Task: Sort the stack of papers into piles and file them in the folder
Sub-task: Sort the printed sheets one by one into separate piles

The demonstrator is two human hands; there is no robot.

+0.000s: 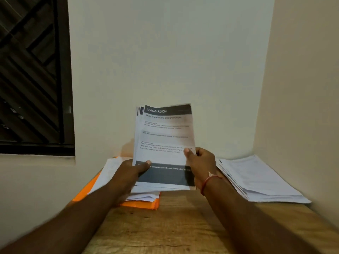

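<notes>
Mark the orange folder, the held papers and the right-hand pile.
orange folder point(143, 204): head view, its front edge.
held papers point(165, 140): head view, middle of the top sheet.
right-hand pile point(260, 178): head view, its top sheet.

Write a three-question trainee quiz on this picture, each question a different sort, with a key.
1. True or false: the left hand and the right hand both hold the sheaf upright above the table.
2. Which heading is on the sheaf's top page? A. KITCHEN B. LIVING ROOM C. BATHROOM
3. Fill in: the folder lying under papers on the table is ___ in colour.

Key: 1 true; 2 B; 3 orange.
</notes>
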